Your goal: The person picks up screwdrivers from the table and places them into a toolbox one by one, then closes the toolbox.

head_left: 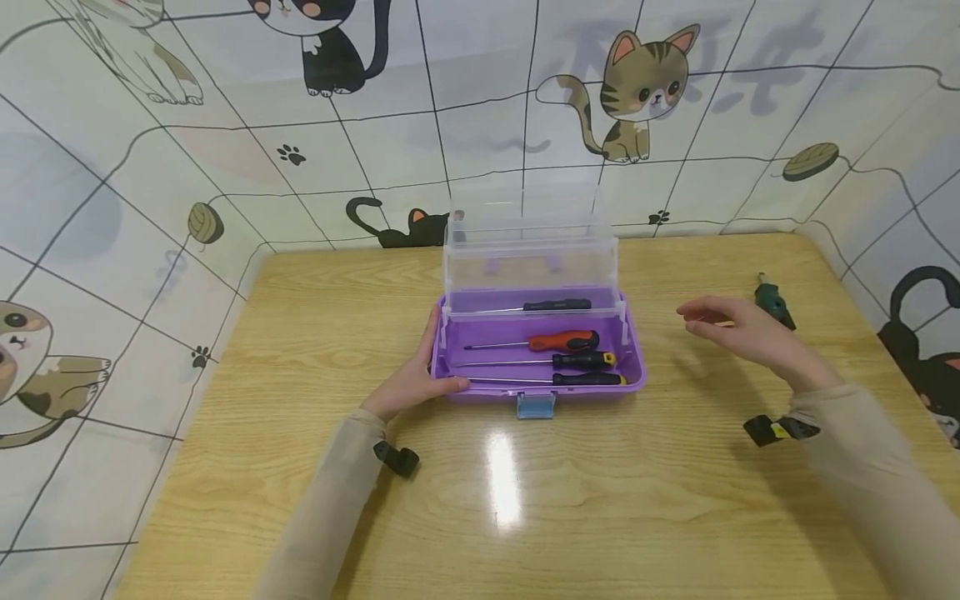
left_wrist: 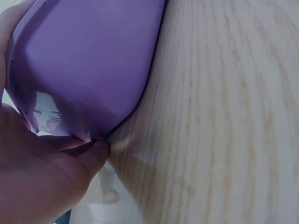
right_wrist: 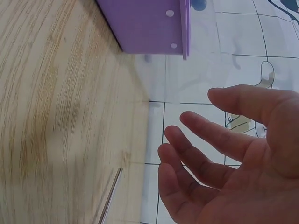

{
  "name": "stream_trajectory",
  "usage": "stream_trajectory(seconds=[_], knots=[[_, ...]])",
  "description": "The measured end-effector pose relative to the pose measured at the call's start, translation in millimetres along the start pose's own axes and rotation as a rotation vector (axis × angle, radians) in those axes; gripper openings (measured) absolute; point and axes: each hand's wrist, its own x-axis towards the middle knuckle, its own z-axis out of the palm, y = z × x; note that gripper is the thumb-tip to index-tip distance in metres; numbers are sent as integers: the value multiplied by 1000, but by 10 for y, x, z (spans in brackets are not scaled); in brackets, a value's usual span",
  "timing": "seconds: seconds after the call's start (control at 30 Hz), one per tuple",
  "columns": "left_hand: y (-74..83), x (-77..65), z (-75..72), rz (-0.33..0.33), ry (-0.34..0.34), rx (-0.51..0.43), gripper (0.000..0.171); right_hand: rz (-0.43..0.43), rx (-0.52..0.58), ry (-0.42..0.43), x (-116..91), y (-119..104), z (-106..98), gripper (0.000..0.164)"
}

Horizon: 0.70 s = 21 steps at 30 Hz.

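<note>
A purple toolbox (head_left: 636, 367) stands on the table with its clear lid (head_left: 531, 250) raised. Inside lie a red-handled screwdriver (head_left: 564, 341), a black one (head_left: 557, 305) behind it, and two black-and-yellow ones (head_left: 583, 361) in front. My left hand (head_left: 420, 375) grips the box's left end, thumb at the front rim and fingers along the side. In the left wrist view, fingertips sit low against the purple wall (left_wrist: 93, 51). My right hand (head_left: 738, 329) hovers over the table right of the box, holding nothing, fingers loosely bent. Just beyond it lies a green-handled tool (head_left: 774, 305).
A blue latch (head_left: 536, 406) hangs at the toolbox front. Cat-patterned sheeting (head_left: 480, 142) rises behind the wooden table (head_left: 600, 508) and at both sides. In the right wrist view, a thin metal shaft (right_wrist: 111, 193) lies on the table near the right hand.
</note>
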Motion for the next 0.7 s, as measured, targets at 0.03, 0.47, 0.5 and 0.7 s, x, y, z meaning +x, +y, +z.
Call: stream_trajectory(seconds=[0.03, 0.47, 0.5, 0.7], knots=[[1, 0, 1, 3, -1, 0, 123, 6, -5, 5, -7, 14, -8, 46], [-1, 4, 12, -12, 7, -11, 123, 35, -45, 26, -29, 136, -124, 47], [-2, 3, 11, -9, 7, -11, 123, 41, -47, 20, -26, 146, -132, 47], [-2, 6, 7, -4, 3, -13, 122, 83, -35, -5, -37, 231, -174, 50]])
